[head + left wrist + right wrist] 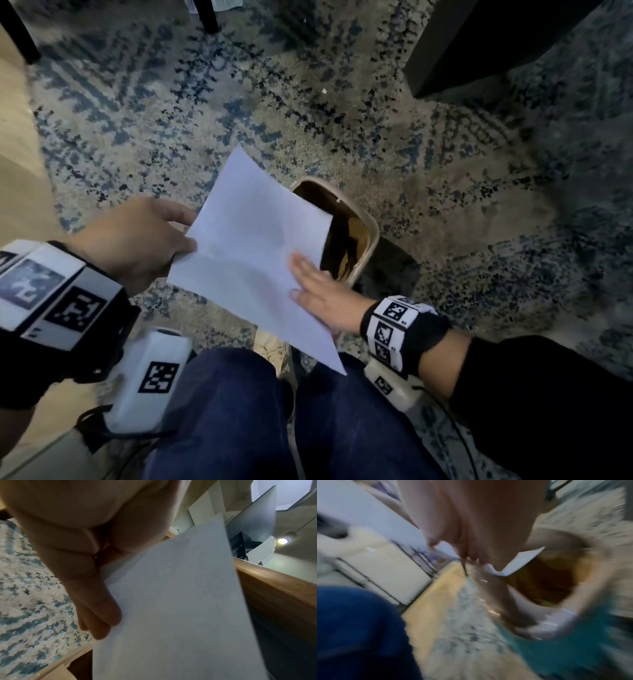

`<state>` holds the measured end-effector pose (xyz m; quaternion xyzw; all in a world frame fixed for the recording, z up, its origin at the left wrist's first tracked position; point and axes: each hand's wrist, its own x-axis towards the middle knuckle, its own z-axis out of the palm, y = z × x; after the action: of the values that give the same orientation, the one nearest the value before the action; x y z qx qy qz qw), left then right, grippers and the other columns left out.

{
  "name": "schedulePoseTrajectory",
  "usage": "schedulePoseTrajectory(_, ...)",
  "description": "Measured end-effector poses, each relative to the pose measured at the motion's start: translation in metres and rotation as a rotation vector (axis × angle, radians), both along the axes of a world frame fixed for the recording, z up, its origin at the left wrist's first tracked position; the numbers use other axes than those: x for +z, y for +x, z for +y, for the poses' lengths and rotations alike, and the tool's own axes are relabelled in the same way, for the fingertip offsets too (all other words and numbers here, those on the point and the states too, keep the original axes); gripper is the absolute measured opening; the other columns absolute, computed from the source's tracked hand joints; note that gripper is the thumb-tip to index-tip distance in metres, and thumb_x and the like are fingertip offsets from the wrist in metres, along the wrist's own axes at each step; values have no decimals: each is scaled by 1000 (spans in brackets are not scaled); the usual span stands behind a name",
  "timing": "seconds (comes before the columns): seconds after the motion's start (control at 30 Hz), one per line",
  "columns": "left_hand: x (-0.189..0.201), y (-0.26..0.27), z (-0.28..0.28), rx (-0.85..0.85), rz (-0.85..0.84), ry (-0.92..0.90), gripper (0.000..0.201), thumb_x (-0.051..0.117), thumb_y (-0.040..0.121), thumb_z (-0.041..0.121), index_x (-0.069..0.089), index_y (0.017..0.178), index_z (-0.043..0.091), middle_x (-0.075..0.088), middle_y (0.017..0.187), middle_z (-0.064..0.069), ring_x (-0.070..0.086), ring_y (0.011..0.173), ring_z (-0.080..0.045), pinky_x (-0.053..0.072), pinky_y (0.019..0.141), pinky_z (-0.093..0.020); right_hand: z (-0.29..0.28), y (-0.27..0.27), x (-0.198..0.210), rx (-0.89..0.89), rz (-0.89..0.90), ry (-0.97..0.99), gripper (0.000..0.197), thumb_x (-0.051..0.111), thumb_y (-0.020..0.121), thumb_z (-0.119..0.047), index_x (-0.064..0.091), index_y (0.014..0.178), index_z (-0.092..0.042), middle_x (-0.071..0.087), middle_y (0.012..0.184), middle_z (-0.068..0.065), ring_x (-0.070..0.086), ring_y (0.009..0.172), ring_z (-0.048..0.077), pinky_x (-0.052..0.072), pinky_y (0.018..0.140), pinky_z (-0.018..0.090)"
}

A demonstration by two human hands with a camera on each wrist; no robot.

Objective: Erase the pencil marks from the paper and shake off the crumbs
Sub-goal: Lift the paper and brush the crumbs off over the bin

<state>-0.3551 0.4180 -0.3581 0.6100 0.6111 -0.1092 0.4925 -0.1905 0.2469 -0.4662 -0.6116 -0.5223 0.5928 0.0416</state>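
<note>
A beige open-topped plastic bin (371, 236) is standing on the blue-mottled rug (445, 164), partly covered by the white paper sheet (253, 246). Left hand (137, 240) is pinching the sheet's left edge; right hand (325, 298) is lying flat, fingers straight, on its right side.

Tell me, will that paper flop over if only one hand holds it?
Probably. The paper already bends and ripples though the left hand pinches its edge. It looks thin and light, so the right hand brushing it likely makes it sag toward the bin.
</note>
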Motion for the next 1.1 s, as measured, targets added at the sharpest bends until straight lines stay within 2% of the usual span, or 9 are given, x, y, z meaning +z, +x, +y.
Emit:
schedulePoseTrajectory(0.17,6,-1,0,-30,38,-14,26,56,78,-1,69,75,21,72,72,-21,64,61,-34,54,70,-49,-1,36,-11,-162,-236,-71,67,31,102,-37,-9,151,-14,-20,157,2,-17,145,16,-6,117,38)
schedulePoseTrajectory(0.33,5,5,-3,-35,18,-23,23,53,79,-7,68,80,11,66,67,-21,55,40,-21,48,43,-23,8,-6,9,6,69,127,65,31,102,-38,-11,149,-24,-18,157,-4,-17,142,6,-7,115,27)
schedulePoseTrajectory(0.4,7,0,0,-42,38,-32,26,54,78,-6,70,78,15,69,75,-27,63,59,-37,55,62,-50,4,3,-8,6,-31,-3,65,31,103,-34,-8,151,-16,-16,158,0,-14,145,12,-4,118,34)
schedulePoseTrajectory(0.47,12,-6,2,-73,65,-20,31,57,77,-3,71,74,25,71,76,-28,65,69,-44,50,76,-62,4,20,-21,-36,-260,-94,66,34,103,-27,-8,151,-11,-15,159,4,-11,146,18,-1,117,38)
schedulePoseTrajectory(0.6,12,-8,-1,-81,65,-26,29,57,78,-3,71,77,23,69,77,-31,62,66,-39,51,73,-53,27,24,-7,-186,-206,51,65,34,103,-25,-8,151,-13,-18,158,1,-17,142,9,-6,117,31)
schedulePoseTrajectory(0.73,8,-4,-4,-137,40,-84,27,55,81,-1,70,82,22,72,80,-24,65,76,-46,50,81,-61,46,-10,3,-38,27,230,65,33,102,-38,-6,151,-23,-14,159,-4,-16,142,5,-8,113,24)
schedulePoseTrajectory(0.83,7,-5,-2,-106,-25,-81,26,51,83,-6,68,82,15,69,80,-32,63,68,-45,54,68,-47,43,1,-20,-85,-10,51,63,31,103,-36,-3,152,-17,-12,159,2,-11,146,15,-7,115,27)
schedulePoseTrajectory(0.93,4,-10,2,-111,-26,-24,27,53,81,-6,69,80,16,72,69,-23,63,63,-33,49,62,-31,32,28,-25,-142,-200,-135,64,31,103,-35,-3,152,-10,-17,158,6,-12,146,19,-3,119,41)
schedulePoseTrajectory(1.1,3,-4,-1,-172,7,-96,26,57,82,2,69,82,25,73,79,-19,67,74,-39,54,80,-54,33,2,8,-188,23,185,69,36,100,-41,-8,151,-25,-19,157,-8,-20,139,4,-9,114,31)
